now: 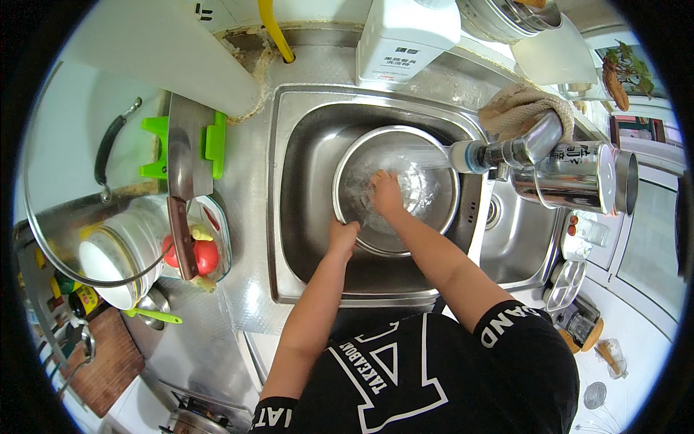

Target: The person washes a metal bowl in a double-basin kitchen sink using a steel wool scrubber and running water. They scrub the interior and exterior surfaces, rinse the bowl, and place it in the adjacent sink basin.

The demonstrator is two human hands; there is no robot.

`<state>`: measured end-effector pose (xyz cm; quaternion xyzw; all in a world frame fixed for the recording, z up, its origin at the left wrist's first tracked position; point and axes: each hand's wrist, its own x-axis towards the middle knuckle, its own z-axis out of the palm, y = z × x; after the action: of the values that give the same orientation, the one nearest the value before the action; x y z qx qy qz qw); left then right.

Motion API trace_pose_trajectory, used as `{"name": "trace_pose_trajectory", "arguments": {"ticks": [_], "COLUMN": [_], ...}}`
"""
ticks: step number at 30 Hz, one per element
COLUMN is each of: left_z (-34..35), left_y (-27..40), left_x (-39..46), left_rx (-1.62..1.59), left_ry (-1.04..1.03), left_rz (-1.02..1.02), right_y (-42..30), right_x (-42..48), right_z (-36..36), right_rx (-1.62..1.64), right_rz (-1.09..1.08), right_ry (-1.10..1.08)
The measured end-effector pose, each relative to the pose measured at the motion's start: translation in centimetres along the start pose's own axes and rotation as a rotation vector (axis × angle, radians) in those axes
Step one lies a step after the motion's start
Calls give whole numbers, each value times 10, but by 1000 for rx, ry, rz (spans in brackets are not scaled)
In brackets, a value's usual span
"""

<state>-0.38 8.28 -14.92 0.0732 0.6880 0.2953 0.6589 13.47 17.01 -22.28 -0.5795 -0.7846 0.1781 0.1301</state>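
Observation:
A round stainless steel basin (347,163) sits in the large sink bowl (309,260). My left hand (344,238) grips its rim at the near left side. Inside the basin, my right hand (386,194) is at the stirred water, its fingers curled and pointing down. Whether those fingers hold anything cannot be made out. From the right, the faucet's spray head (469,156) sends a stream of water (431,155) into the basin. Bubbles and ripples show around my right hand.
A white detergent jug (406,49) stands behind the sink. A beige cloth (523,111) hangs by the faucet. A smaller sink bowl (520,238) adjoins on the right. On the left, a cleaver (187,157) rests in a green holder (215,146), near tomatoes (206,256) and stacked bowls (111,266).

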Motion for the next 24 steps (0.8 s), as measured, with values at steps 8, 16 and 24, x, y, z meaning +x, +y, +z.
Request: {"name": "trace_pose_trajectory", "arguments": {"ticks": [8,16,24], "left_z": [5,0,-1], "left_y": [10,-2,-7], "left_x": [-5,3,11], "left_rx": [-9,51,-52], "left_ry": [1,-6,-29], "left_rz": [13,45,-7], "right_y": [19,41,7], "right_x": [24,24,-36], "right_z": [-9,-17,4], "right_rx": [49,-130,56], "right_rz": [298,380,-36], "right_ry": [-50,-100,-81]}}
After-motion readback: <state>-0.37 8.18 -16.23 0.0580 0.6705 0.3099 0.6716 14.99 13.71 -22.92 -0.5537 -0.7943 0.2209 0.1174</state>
